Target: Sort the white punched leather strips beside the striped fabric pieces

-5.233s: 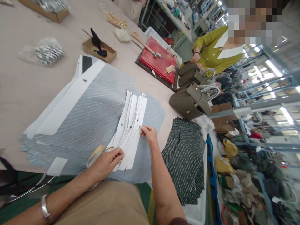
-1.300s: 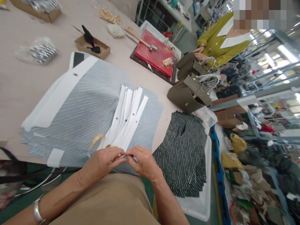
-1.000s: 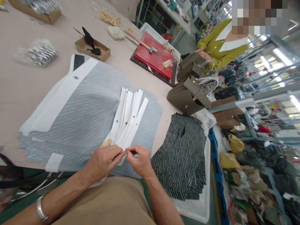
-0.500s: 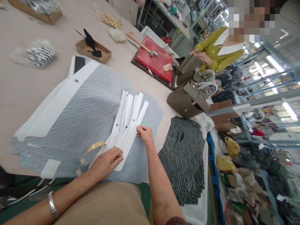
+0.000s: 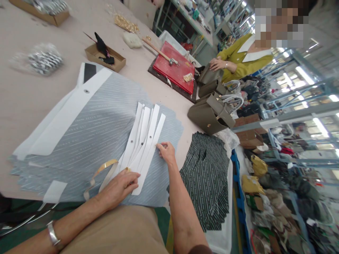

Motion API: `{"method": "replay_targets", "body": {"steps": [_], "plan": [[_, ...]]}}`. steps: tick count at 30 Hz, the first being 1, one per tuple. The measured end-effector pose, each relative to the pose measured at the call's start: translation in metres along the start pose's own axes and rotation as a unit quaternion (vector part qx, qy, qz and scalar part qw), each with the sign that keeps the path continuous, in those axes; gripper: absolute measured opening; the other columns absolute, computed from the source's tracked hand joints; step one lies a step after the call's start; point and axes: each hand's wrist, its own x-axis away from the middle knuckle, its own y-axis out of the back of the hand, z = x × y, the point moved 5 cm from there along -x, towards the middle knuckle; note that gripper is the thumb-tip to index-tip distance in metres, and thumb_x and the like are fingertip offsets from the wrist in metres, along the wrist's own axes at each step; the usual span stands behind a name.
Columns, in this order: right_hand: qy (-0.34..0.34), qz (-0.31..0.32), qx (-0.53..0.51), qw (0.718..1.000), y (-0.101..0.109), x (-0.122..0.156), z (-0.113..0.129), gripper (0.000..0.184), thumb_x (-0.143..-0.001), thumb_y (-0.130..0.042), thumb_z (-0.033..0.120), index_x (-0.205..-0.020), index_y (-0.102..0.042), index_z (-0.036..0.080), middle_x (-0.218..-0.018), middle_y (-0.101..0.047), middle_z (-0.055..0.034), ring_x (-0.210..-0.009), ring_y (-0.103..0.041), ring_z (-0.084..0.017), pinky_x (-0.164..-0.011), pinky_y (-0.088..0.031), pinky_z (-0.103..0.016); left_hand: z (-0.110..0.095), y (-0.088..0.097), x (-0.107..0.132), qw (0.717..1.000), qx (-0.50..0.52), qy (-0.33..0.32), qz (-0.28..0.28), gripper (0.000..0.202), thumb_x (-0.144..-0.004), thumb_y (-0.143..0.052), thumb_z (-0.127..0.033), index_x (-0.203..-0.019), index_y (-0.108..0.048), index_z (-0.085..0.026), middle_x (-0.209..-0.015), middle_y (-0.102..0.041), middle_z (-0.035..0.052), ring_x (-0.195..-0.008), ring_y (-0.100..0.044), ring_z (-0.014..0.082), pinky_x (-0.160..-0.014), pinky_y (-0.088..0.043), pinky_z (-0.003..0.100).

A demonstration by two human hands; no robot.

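Observation:
Several white strips [image 5: 140, 141], some with a small metal snap, lie fanned out on a spread of grey-blue printed lining pieces [image 5: 103, 116]. The fingers of my left hand [image 5: 120, 185] are bent and close together over the lower ends of these strips. Beside that hand curls a yellowish tape [image 5: 104, 165]; its end near the hand is hidden. My right hand [image 5: 166, 152] has thumb and forefinger pinched at the right edge of the outermost white strip [image 5: 152, 151]. At the left, a wider white band [image 5: 71, 111] with a snap edges the top lining piece.
Olive handbags [image 5: 210, 113] stand at the table's far right edge, near a person in a green top [image 5: 238, 58]. A hammer [image 5: 161, 53] lies across a red board [image 5: 173, 67]. Dark striped pieces [image 5: 205, 183] fill a white bin [image 5: 227, 218]. A small cardboard box [image 5: 118, 63] is further back.
My right hand has shifted very slightly along the outermost strip, whose lower end now lies a little further right. My left hand stays on the strips. The other person's hands moved on a bag.

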Motion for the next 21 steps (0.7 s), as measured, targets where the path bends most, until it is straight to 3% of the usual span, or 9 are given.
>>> {"method": "replay_targets", "body": {"steps": [2,5,8,13,15,17,21], "plan": [[0.052,0.013,0.035,0.998,-0.007,0.015,0.009,0.046,-0.078,-0.067,0.041,-0.116,-0.058,0.016,-0.083,-0.068,-0.0013,-0.074,-0.065,-0.017,-0.074,-0.052,-0.029,-0.002,-0.002,0.001,1.000,-0.004,-0.003,0.000,0.018,-0.088,-0.052,-0.025,-0.072,-0.060,-0.021,-0.088,-0.070,0.0042,-0.100,-0.060,0.0231,-0.083,-0.047,0.033],[0.111,0.009,0.158,0.981,-0.019,0.041,0.028,0.058,-0.079,-0.064,0.029,-0.133,-0.048,0.011,-0.110,-0.067,-0.0138,-0.099,-0.064,-0.025,-0.090,-0.049,-0.038,-0.003,-0.004,0.002,1.000,-0.016,-0.003,-0.009,0.014,-0.085,-0.056,-0.024,-0.073,-0.063,-0.022,-0.088,-0.069,0.0040,-0.096,-0.060,0.0229,-0.082,-0.047,0.033],[0.088,0.003,0.241,0.966,-0.030,0.056,0.042,0.064,-0.081,-0.055,0.019,-0.141,-0.037,0.006,-0.115,-0.064,-0.0224,-0.104,-0.064,-0.031,-0.091,-0.049,-0.044,-0.004,-0.006,0.002,1.000,-0.014,-0.007,-0.016,0.017,-0.085,-0.056,-0.025,-0.070,-0.062,-0.022,-0.088,-0.070,0.0045,-0.100,-0.060,0.0239,-0.082,-0.048,0.033],[0.073,0.010,0.299,0.951,-0.042,0.057,0.055,0.070,-0.080,-0.053,0.013,-0.144,-0.027,0.001,-0.111,-0.063,-0.0276,-0.097,-0.066,-0.035,-0.083,-0.051,-0.045,-0.013,-0.001,0.001,0.999,-0.004,-0.024,-0.032,0.023,-0.087,-0.052,-0.029,-0.068,-0.062,-0.022,-0.094,-0.073,0.0048,-0.099,-0.062,0.0227,-0.083,-0.048,0.033],[0.079,0.007,0.294,0.952,-0.043,0.055,0.053,0.070,-0.079,-0.053,0.011,-0.144,-0.027,0.002,-0.111,-0.063,-0.0275,-0.097,-0.066,-0.034,-0.082,-0.051,-0.045,-0.017,0.004,0.001,0.999,0.007,-0.020,-0.041,0.023,-0.088,-0.052,-0.031,-0.071,-0.064,-0.022,-0.096,-0.073,0.0034,-0.094,-0.063,0.0208,-0.084,-0.048,0.032],[0.084,-0.006,0.259,0.962,-0.038,0.054,0.047,0.070,-0.076,-0.053,0.008,-0.142,-0.030,0.006,-0.110,-0.064,-0.0242,-0.096,-0.066,-0.032,-0.083,-0.050,-0.043,-0.021,0.007,0.003,0.999,0.017,0.003,-0.044,0.024,-0.088,-0.051,-0.035,-0.072,-0.064,-0.022,-0.086,-0.072,0.0017,-0.086,-0.063,0.0190,-0.079,-0.049,0.029],[0.074,-0.094,0.133,0.984,0.005,0.055,0.016,0.065,-0.072,-0.047,0.007,-0.136,-0.040,0.013,-0.095,-0.070,-0.0108,-0.087,-0.067,-0.026,-0.083,-0.051,-0.037,-0.025,0.010,0.011,0.998,0.026,0.043,-0.038,0.031,-0.089,-0.050,-0.042,-0.069,-0.062,-0.022,-0.071,-0.065,-0.0004,-0.071,-0.061,0.0173,-0.067,-0.047,0.026]]}}
